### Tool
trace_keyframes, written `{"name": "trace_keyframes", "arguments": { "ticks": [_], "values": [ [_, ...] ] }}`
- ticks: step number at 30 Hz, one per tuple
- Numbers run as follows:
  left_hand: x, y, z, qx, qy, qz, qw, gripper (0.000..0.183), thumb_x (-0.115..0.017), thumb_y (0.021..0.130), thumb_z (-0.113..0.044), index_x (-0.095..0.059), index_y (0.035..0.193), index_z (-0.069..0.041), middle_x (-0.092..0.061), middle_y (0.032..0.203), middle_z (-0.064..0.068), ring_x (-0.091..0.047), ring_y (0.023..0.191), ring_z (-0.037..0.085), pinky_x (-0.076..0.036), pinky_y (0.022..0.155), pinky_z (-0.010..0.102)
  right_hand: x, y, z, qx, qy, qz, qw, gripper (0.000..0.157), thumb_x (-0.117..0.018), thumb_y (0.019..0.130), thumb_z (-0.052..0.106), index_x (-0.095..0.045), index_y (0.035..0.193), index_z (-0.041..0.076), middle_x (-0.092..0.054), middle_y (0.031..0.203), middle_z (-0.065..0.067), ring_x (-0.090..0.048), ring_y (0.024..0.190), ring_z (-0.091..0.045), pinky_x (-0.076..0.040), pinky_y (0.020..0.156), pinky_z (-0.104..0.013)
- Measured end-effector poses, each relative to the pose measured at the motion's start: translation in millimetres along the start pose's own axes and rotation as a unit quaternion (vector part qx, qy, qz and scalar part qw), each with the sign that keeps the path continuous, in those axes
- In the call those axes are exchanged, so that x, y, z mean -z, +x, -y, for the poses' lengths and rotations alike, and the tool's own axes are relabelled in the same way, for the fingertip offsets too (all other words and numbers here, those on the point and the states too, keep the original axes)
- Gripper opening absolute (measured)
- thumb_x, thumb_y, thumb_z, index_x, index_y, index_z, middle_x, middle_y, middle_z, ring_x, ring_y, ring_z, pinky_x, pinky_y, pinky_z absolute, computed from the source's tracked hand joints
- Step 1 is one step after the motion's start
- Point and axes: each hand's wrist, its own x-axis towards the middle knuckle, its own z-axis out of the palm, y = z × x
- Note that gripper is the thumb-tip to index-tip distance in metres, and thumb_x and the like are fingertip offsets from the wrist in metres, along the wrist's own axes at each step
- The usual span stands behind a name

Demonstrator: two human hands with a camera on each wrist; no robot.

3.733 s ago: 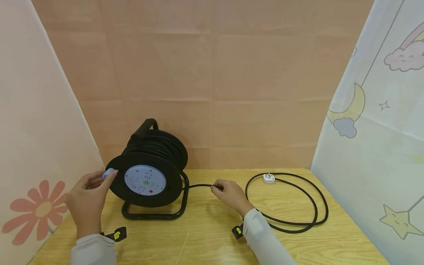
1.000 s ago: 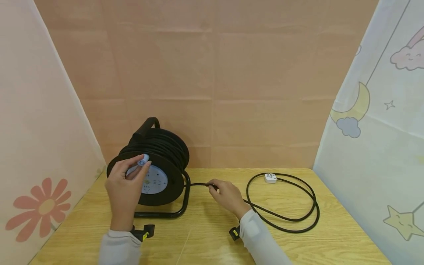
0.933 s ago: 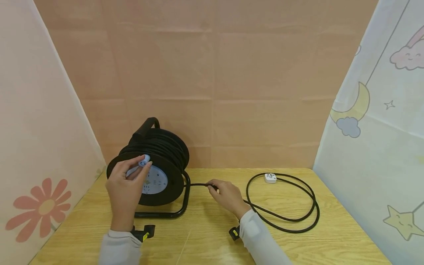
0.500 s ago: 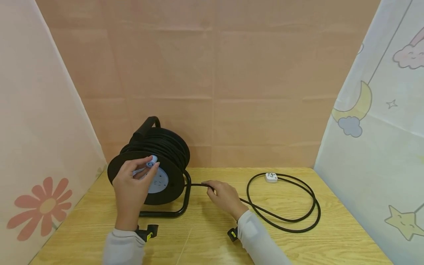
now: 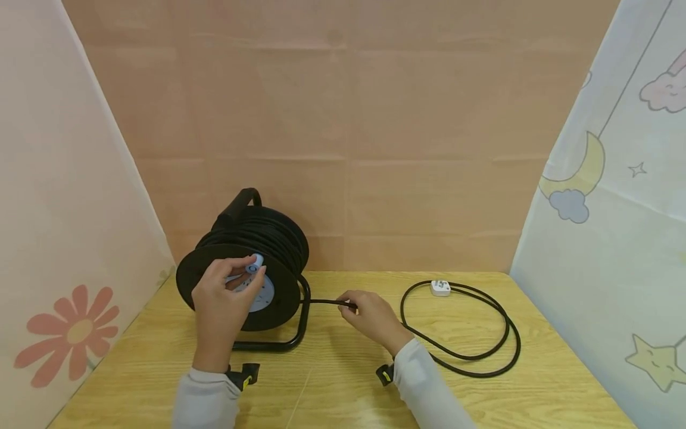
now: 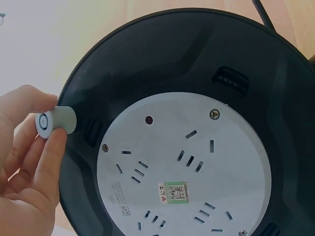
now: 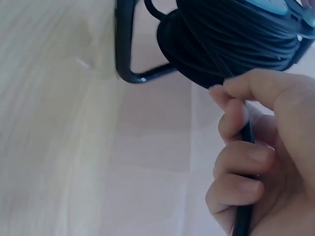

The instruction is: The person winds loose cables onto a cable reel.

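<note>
A black cable reel [image 5: 184, 274] with a pale socket panel [image 6: 231, 142] stands at the left of the table. Thumb and fingers of my left hand [image 5: 222, 295] pinch the light-blue winding knob [image 5: 254, 263] on the reel's front disc; the left wrist view shows this knob [image 6: 65, 118] near the rim. To the right of the reel, my right hand [image 5: 372, 319] holds the black cable [image 5: 324, 301] running out of it. Curled fingers wrap the cable [image 7: 247, 132] in the right wrist view. Part of the panel is hidden behind my left hand in the head view.
Loops of cable [image 5: 517, 351] lie on the wooden table [image 5: 332, 387] at the right, ending in a white plug [image 5: 440, 288]. The reel's tubular stand [image 5: 268, 345] rests on the tabletop. Cloth-covered walls [image 5: 429, 149] enclose the back and both sides.
My left hand has carried the knob from the disc's left side over to its upper right. My right hand slid toward the reel along the cable, then came back rightward. The cable loops have shifted slightly.
</note>
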Motion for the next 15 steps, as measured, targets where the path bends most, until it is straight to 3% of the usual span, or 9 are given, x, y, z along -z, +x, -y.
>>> {"name": "trace_keyframes", "arguments": {
  "ticks": [3, 9, 15],
  "values": [
    [-1.3, 0.0, 0.5, -0.003, 0.003, -0.001, 1.0, 0.02, -0.084, 0.079, -0.002, -0.075, 0.097, -0.003, -0.066, 0.096, 0.004, -0.065, 0.081, 0.013, -0.053, 0.075, 0.013, 9.5, -7.0, -5.0, -0.007, -0.027, 0.008, 1.0, 0.015, -0.064, 0.1, 0.032, -0.073, 0.105, 0.021, -0.067, 0.084, 0.012, -0.055, 0.065, -0.001, -0.048, 0.058, -0.026],
    [-3.2, -0.5, 0.5, -0.013, 0.01, -0.003, 0.9999, 0.019, -0.084, 0.077, -0.001, -0.076, 0.095, -0.004, -0.066, 0.093, 0.004, -0.065, 0.08, 0.014, -0.052, 0.074, 0.012, 34.5, -33.6, -31.7, -0.012, -0.071, 0.025, 0.997, 0.031, -0.051, 0.103, 0.049, -0.067, 0.09, 0.026, -0.048, 0.061, 0.017, -0.04, 0.049, -0.003, -0.037, 0.048, -0.025],
    [-2.1, -0.3, 0.0, -0.018, 0.018, 0.008, 0.9996, 0.019, -0.084, 0.078, -0.003, -0.076, 0.095, -0.005, -0.066, 0.093, 0.004, -0.065, 0.082, 0.013, -0.052, 0.074, 0.012, 59.9, -70.5, -64.2, -0.049, -0.099, 0.019, 0.994, 0.037, -0.051, 0.103, 0.049, -0.055, 0.075, 0.025, -0.035, 0.052, 0.013, -0.029, 0.043, -0.003, -0.029, 0.045, -0.023]
  ]
}}
